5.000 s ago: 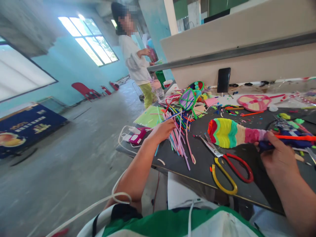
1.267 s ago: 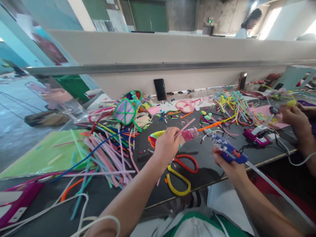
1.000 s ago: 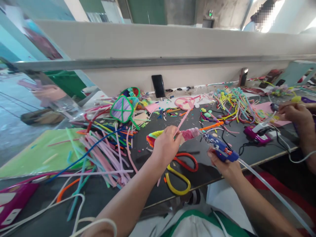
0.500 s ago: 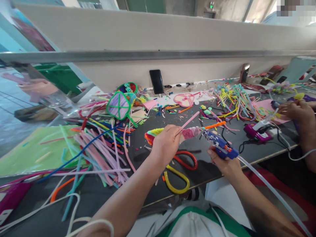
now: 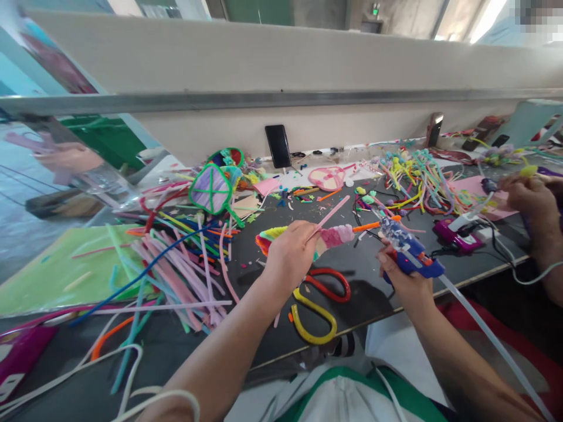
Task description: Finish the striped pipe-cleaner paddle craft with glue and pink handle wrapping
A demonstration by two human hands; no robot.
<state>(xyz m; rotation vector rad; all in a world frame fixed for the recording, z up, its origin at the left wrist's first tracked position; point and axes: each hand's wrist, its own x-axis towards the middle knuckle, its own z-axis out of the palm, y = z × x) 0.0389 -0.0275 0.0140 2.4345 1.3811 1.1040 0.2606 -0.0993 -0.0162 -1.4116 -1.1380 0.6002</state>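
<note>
In my left hand [image 5: 288,255] is a fuzzy pipe-cleaner piece [image 5: 338,235], rainbow-coloured at its left end and pink at its right, with an orange stem [image 5: 366,227]. The same fingers pinch a pink pipe cleaner [image 5: 333,212] that points up and right. My right hand [image 5: 407,286] is wrapped round the grip of a blue hot glue gun [image 5: 411,257], its glue-smeared nozzle just right of the pink end, near the orange stem. A long clear glue stick [image 5: 477,331] trails from its back. Scissors [image 5: 329,339] with red and yellow handles lie below my left hand.
Loose pipe cleaners [image 5: 176,269] pile up at left beside a green sheet [image 5: 53,272]. A green-framed craft piece [image 5: 212,190] lies behind them. A phone [image 5: 278,146] leans on the partition. At right are a purple power strip [image 5: 457,237] and a co-worker's hand [image 5: 530,199].
My right hand has drawn the glue gun to the right, away from the pink end of the piece. My left hand has shifted slightly left with the piece and the pink pipe cleaner.
</note>
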